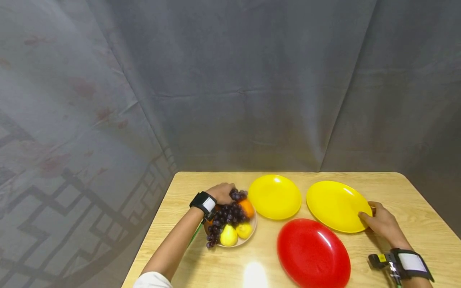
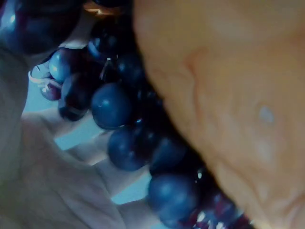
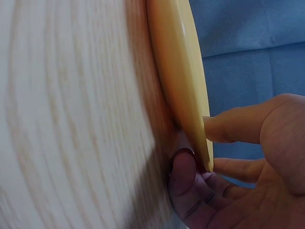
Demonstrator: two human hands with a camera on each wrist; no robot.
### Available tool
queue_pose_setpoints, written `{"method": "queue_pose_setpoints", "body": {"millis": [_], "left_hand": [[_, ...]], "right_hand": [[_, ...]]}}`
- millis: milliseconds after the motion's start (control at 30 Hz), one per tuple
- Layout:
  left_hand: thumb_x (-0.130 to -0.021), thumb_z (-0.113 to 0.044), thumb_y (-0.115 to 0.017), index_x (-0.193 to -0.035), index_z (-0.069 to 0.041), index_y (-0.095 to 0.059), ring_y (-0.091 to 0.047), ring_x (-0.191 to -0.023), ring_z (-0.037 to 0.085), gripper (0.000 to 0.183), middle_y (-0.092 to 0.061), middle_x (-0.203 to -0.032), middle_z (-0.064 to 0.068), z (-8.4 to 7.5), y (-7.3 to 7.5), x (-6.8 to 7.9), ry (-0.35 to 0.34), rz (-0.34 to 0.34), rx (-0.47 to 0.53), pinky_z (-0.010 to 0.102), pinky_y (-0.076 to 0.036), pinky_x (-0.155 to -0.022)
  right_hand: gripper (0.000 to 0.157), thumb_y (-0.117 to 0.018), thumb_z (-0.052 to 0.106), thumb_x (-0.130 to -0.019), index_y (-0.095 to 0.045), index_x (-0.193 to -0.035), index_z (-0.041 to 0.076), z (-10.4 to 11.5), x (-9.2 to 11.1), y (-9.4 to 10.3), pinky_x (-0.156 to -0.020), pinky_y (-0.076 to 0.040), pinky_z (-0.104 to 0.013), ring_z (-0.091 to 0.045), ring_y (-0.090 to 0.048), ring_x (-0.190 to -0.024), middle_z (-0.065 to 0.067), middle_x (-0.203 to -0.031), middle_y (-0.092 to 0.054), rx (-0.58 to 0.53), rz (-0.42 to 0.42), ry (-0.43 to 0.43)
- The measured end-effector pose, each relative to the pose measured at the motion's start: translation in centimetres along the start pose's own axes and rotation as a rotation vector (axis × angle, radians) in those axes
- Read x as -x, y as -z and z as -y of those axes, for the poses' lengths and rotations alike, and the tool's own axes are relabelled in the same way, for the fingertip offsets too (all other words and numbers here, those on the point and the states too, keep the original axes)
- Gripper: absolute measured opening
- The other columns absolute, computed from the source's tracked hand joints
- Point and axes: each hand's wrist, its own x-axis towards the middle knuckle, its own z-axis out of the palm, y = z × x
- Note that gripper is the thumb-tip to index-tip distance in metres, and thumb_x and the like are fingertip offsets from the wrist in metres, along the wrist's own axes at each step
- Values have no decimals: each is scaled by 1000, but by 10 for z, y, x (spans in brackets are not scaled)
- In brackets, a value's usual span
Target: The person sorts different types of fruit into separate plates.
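On the left of the table, a pale plate (image 1: 255, 229) holds dark purple grapes (image 1: 228, 215), oranges (image 1: 247, 208) and yellow fruit, one of them a pear (image 1: 228, 236). My left hand (image 1: 222, 193) reaches over its far left side and grips the grapes. In the left wrist view, fingers (image 2: 71, 191) extend behind the grapes (image 2: 113, 105), partly hidden by them. My right hand (image 1: 383, 224) pinches the right rim of a yellow plate (image 1: 335, 206), thumb on top and fingers beneath. The right wrist view shows that plate's rim (image 3: 178, 71) tilted up from the wood at the fingers.
A second yellow plate (image 1: 275, 197) lies between the fruit and the held plate. Nearer the front is a red plate (image 1: 313, 254). The light wooden table (image 1: 216, 270) backs onto a grey curtain (image 1: 252, 100), with a patterned cloth (image 1: 72, 160) hanging at the left.
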Motion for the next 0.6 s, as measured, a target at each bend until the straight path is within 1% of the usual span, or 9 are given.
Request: {"method": "queue_pose_setpoints", "body": {"millis": [67, 133, 200, 267, 367, 467, 533, 600], "left_hand": [[-83, -32, -69, -125, -15, -53, -55, -101, 19, 48, -58, -113, 7, 1, -1, 0, -5, -5, 14, 36, -49, -88], [-83, -30, -70, -123, -16, -52, -55, -100, 18, 46, -58, -112, 6, 2, -3, 0, -12, -5, 54, 35, -49, -87], [-82, -28, -71, -117, -18, -53, -56, -94, 17, 41, -59, -107, 4, 5, -4, 0, -24, -14, 100, 32, -50, -81], [-82, -27, -71, -113, -19, -52, -57, -88, 17, 37, -61, -102, 2, 7, -5, -1, -39, -32, 131, 30, -50, -76], [-82, -29, -70, -110, -20, -52, -57, -80, 16, 34, -61, -96, 1, 12, -8, -3, -56, -67, 149, 28, -49, -68], [-82, -34, -69, -111, -22, -52, -56, -76, 16, 35, -61, -93, 1, 15, -8, -3, -64, -97, 167, 27, -47, -64], [-82, -36, -68, -112, -23, -52, -56, -73, 15, 37, -61, -90, 1, 17, -6, -2, -63, -116, 196, 26, -46, -62], [-82, -37, -67, -113, -24, -52, -55, -69, 14, 38, -61, -87, 2, 17, -1, 0, -65, -138, 219, 25, -44, -58]], "right_hand": [[79, -48, 37, -98, -16, -135, -26, -1, 0, -1, -88, -41, -66, -57, -42, -106, -49, -124, -33, 0, 3, -1], [79, -49, 36, -98, -16, -135, -25, -2, 0, -1, -86, -44, -64, -55, -43, -104, -48, -123, -33, 3, 5, -5], [80, -50, 36, -98, -16, -135, -25, -2, -1, -1, -82, -49, -58, -53, -46, -101, -48, -123, -33, 5, 4, -9], [80, -50, 36, -98, -17, -135, -26, -2, -1, -1, -80, -51, -55, -52, -48, -99, -48, -122, -34, 10, 0, 3], [80, -49, 38, -98, -17, -134, -26, -3, -2, 0, -82, -49, -58, -54, -47, -101, -49, -122, -34, 12, 1, 15], [80, -48, 38, -98, -17, -135, -26, -2, -1, 1, -86, -44, -64, -55, -44, -103, -49, -123, -33, 14, 5, 5], [81, -48, 39, -98, -17, -135, -26, -2, 0, 1, -86, -44, -63, -55, -44, -103, -49, -123, -33, 14, 8, -8], [81, -48, 39, -98, -17, -135, -26, -1, 1, 2, -85, -45, -62, -54, -45, -102, -49, -123, -33, 15, 8, -7]]}}
